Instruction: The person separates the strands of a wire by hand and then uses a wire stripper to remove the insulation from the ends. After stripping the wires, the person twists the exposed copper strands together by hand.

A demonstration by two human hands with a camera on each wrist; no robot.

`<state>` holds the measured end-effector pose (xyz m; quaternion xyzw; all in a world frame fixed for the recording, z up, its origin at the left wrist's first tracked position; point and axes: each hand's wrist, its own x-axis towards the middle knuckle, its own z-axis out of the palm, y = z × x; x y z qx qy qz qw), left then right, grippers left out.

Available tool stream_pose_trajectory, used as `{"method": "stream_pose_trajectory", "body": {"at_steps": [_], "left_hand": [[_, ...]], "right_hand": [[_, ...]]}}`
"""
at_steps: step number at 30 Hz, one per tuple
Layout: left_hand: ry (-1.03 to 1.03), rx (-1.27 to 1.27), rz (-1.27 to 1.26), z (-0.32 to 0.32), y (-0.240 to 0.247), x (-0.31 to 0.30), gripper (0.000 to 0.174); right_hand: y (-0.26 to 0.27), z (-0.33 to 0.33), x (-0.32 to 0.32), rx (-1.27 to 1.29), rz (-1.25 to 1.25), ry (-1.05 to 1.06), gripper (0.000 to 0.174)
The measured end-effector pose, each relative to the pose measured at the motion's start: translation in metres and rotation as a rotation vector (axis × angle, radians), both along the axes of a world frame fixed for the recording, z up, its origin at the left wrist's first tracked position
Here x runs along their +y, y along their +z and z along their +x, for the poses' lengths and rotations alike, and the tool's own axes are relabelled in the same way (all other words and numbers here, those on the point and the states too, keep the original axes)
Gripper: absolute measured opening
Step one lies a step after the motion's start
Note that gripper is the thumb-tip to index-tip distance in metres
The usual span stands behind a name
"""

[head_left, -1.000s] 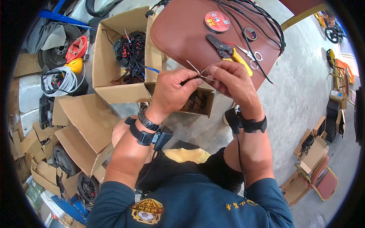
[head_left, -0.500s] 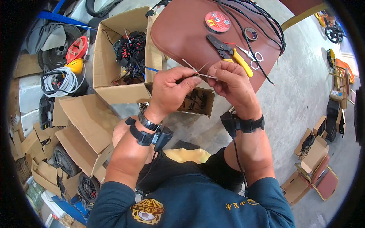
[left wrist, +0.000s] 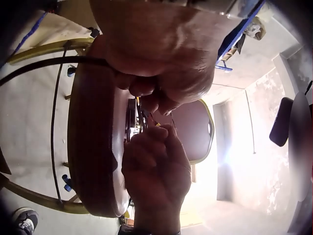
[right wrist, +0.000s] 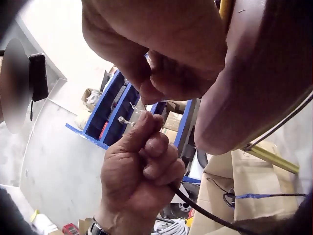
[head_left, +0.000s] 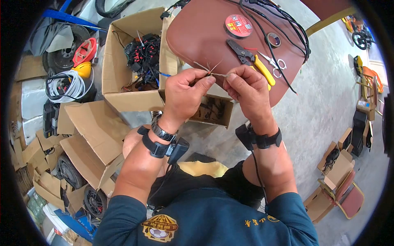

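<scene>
In the head view my left hand [head_left: 185, 92] grips the end of a black cable, whose dark length [right wrist: 200, 209] trails from the curled fingers in the right wrist view. Several thin wires [head_left: 209, 70] fan out from between its thumb and forefinger. One of them stretches sideways to my right hand [head_left: 251, 86], which pinches its end between thumb and fingertips. Both hands are close together over the near edge of a brown padded seat [head_left: 197, 35]. Wire strippers with yellow handles [head_left: 262, 69] lie on the seat beyond the right hand.
Scissors [head_left: 276, 63], a red-labelled tape roll [head_left: 239, 25], a smaller tape roll [head_left: 273, 39] and coiled black cables [head_left: 283, 24] are on the seat. An open carton [head_left: 113, 78] of tangled wiring stands at left, and a smaller box [head_left: 221, 112] is below the hands.
The right hand has shifted slightly and turned, and the wire it pinches now runs straight and nearly level from the left hand. The left hand keeps its grip. The head view has shifted slightly.
</scene>
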<state>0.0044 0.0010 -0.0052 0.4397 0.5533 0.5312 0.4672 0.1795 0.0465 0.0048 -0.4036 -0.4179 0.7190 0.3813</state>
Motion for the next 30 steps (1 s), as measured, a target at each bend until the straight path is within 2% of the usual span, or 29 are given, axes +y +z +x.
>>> {"method": "stream_pose_trajectory", "body": {"at_steps": [6,14,17,21,30], "left_hand": [[0.063,0.058,0.030,0.002,-0.006,0.001,0.014],[0.128,0.004,0.031,0.003,-0.002,0.000,0.011],[0.134,0.135,0.035,0.001,-0.002,0.000,0.016],[0.144,0.220,0.116,0.004,0.000,-0.001,0.015],[0.106,0.340,0.250,0.004,0.001,-0.002,0.013]], "right_hand": [[0.002,-0.005,-0.004,-0.096,0.075,-0.019,0.010],[-0.001,-0.013,-0.008,0.044,-0.069,-0.073,0.011],[-0.001,-0.015,-0.008,0.091,-0.100,-0.094,0.012],[-0.004,-0.013,-0.005,0.122,-0.069,-0.081,0.014],[0.002,-0.005,-0.003,-0.068,0.063,-0.057,0.015]]}}
